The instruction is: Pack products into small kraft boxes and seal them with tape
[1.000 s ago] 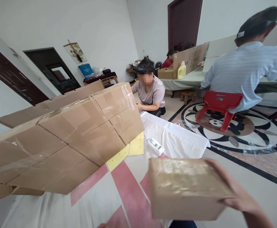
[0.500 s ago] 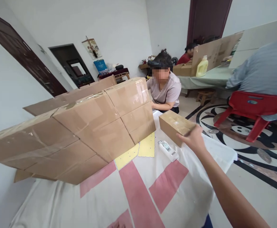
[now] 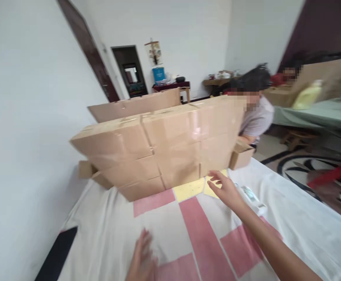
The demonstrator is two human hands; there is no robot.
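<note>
Above the yellow patches (image 3: 188,189) on the cloth, my right hand (image 3: 224,189) reaches forward with fingers apart and nothing in them. My left hand (image 3: 142,257) is over the cloth at the bottom middle, blurred, its fingers stretched out and holding nothing I can see. A tall cardboard partition (image 3: 176,156) of taped panels stands across the cloth in front of both hands. By its right end stands a small cardboard box (image 3: 243,156), its far part hidden. A white device with a small display (image 3: 252,200) lies beside my right forearm.
A white and pink cloth (image 3: 170,230) covers the table. A dark flat object (image 3: 56,253) lies at the left edge. Behind the partition's right end sits another person (image 3: 260,117). A yellow jug (image 3: 306,93) stands on a green-covered table (image 3: 328,117) at the right.
My right hand has let go of the small box, which now stands by the partition's right end, and has moved left. My left hand has come further into view. The view has turned right-to-left.
</note>
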